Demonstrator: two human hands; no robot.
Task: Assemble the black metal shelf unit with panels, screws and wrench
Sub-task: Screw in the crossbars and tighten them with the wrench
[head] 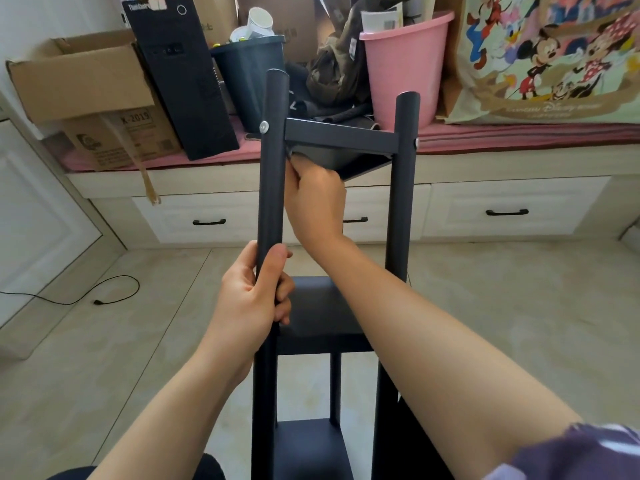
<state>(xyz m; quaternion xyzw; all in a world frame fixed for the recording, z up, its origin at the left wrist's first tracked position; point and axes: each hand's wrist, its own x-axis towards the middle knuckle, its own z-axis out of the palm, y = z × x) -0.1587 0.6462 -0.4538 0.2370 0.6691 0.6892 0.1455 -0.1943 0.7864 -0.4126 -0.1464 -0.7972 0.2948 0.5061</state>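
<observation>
The black metal shelf unit stands upright in front of me. My left hand (pixel 254 289) is wrapped around its left post (pixel 273 174) at mid height. My right hand (pixel 317 199) reaches up under the top panel (pixel 341 135), fingers closed at the inner corner by the left post; whatever it holds there is hidden. A silver screw head (pixel 264 126) shows on the left post at the panel's level, and another screw (pixel 416 142) on the right post (pixel 403 174). Two lower panels, a middle panel (pixel 320 306) and a bottom panel (pixel 311 445), sit between the posts.
A window bench with drawers (pixel 507 206) runs behind the shelf. On it sit a cardboard box (pixel 86 98), a black computer tower (pixel 183 81), a dark bin (pixel 247 77), a pink bucket (pixel 405 74) and a cartoon-print bag (pixel 554 57). A black cable (pixel 100 299) lies on the tiled floor.
</observation>
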